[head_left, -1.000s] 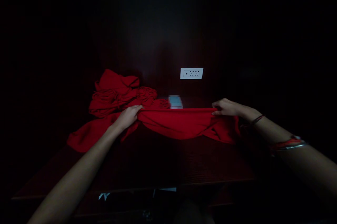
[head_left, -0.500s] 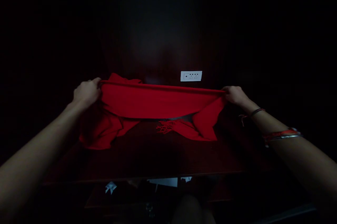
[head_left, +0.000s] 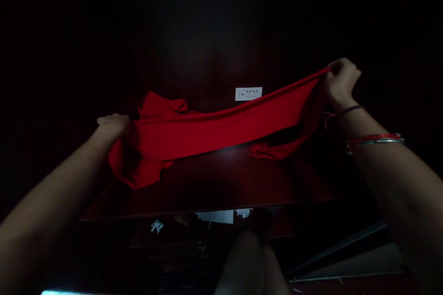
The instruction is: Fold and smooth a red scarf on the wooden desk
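A long red scarf (head_left: 207,133) with a fringed end stretches between my two hands over a dark wooden surface (head_left: 221,184). My left hand (head_left: 116,125) is closed on its left part, where folds hang down and more cloth lies bunched behind. Higher up on the right, my right hand (head_left: 342,80) grips the upper edge, so the scarf slopes upward to that side. From the right hand a loose length falls back, and its fringe rests near the middle of the surface.
A white wall socket (head_left: 248,93) sits on the dark back panel behind the scarf. On a shelf below the surface's front edge lie a white sheet (head_left: 217,216) and crumpled white pieces (head_left: 157,226). My knees (head_left: 247,258) show at the bottom.
My right hand has risen and moved right, lifting its end of the scarf and drawing the fringed end rightward. My left hand has dropped slightly. The view has shifted a little.
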Demonstrator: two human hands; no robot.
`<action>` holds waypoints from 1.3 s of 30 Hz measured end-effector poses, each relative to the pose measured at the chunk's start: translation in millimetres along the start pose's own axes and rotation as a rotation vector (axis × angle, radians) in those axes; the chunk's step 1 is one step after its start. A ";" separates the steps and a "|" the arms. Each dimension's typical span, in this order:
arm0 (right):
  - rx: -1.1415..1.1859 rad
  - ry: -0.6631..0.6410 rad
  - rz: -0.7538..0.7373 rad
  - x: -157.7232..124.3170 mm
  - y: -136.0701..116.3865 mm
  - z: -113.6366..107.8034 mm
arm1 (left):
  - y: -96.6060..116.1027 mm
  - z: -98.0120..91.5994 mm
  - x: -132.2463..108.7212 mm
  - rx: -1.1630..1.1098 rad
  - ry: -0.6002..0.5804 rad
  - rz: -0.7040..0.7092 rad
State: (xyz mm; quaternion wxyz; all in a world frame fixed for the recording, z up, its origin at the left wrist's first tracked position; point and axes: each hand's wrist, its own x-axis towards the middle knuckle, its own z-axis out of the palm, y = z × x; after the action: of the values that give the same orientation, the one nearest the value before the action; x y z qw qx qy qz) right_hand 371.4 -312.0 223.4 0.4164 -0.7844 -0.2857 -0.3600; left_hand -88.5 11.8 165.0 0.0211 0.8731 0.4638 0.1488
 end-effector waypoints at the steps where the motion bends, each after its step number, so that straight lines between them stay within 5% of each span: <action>1: 0.040 0.042 -0.020 4.7 -8.2 -2.8 | 10.5 11.9 -2.9 0.022 -0.066 0.025; 5: 0.144 -0.087 -0.199 11.5 -51.7 -11.3 | 80.9 71.8 -37.1 -0.023 -0.195 0.222; 7: 0.097 -0.184 -0.335 4.7 -72.7 -13.2 | 120.2 104.1 -60.2 -0.094 -0.326 0.499; 10: -0.060 -0.206 -0.441 -6.3 -89.5 -17.0 | 156.9 137.9 -80.2 -0.204 -0.292 0.627; 12: -0.189 -0.165 -0.446 -6.8 -86.9 -21.6 | 159.5 142.5 -78.5 -0.291 -0.209 0.590; 15: -0.307 -0.087 -0.407 1.8 -67.4 -29.7 | 141.8 125.7 -66.5 -0.450 -0.102 0.517; 19: -0.237 -0.049 -0.279 10.8 -44.9 -32.0 | 131.2 104.5 -71.1 -0.481 -0.235 0.574; 24: -0.157 -0.085 -0.216 13.2 -50.4 -24.2 | 157.6 114.5 -88.3 -0.262 -0.244 0.731; 26: -0.174 -0.095 -0.265 17.9 -47.2 -25.5 | 151.7 105.3 -78.7 -0.327 -0.223 0.683; 29: -0.209 -0.216 -0.389 26.3 -23.8 -30.2 | 108.3 61.3 -46.9 -0.404 -0.151 0.478; 35: -0.118 -0.735 -0.473 0.1 23.8 -8.1 | 2.0 -57.8 11.1 -0.096 0.167 0.094; 39: 0.300 -1.116 -0.299 -47.2 17.9 14.6 | -23.7 -83.2 28.6 0.004 0.185 -0.066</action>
State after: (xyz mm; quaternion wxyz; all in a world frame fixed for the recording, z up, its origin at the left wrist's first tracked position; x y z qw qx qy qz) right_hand 362.3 -315.2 171.8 0.2544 -0.7389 -0.6165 0.0962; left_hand -115.8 40.2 247.1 -0.0184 0.8399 0.4926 0.2269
